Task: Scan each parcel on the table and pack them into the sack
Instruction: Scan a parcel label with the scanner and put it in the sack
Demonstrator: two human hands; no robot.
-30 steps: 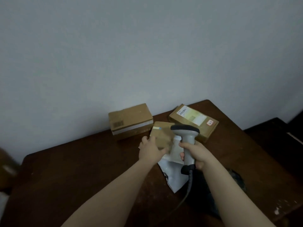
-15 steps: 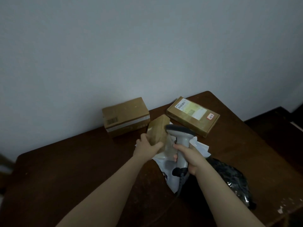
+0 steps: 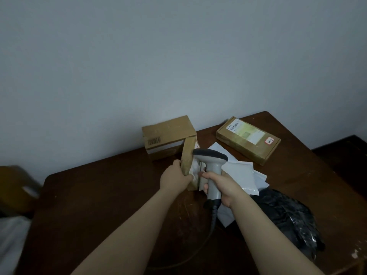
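A dark brown wooden table (image 3: 99,195) carries the work, with 1 crumpled black plastic sack (image 3: 288,219) lying near its right front edge, its mouth not clearly visible. At the far edge, against the wall, sits 1 blocky brown cardboard box with a printed barcode (image 3: 168,133). Near the far right corner lies 1 flat brown cardboard parcel bearing a white label (image 3: 244,150). Between that parcel and the sack spread overlapping flat white plastic mailers (image 3: 242,175), at least 2, the exact count unclear.

Near the middle of the table, a person's left hand (image 3: 174,178) grips 1 small brown cardboard parcel (image 3: 187,153), fingers and thumb curled round its lower near edge. It stands on end, long axis upright, its pale labelled face turned right. Whether its base touches the table cannot be told. Just beside that face, the right hand (image 3: 226,187) holds 1 grey corded handheld scanner (image 3: 213,169), fingers wrapped tight round the handle and the head aimed left at the label.

This looks like the scan of 1 of 3 cardboard parcels. The sack lies to the right of the held parcel, nearer the scanner hand, so packing likely means carrying the parcel rightwards across the mailers.
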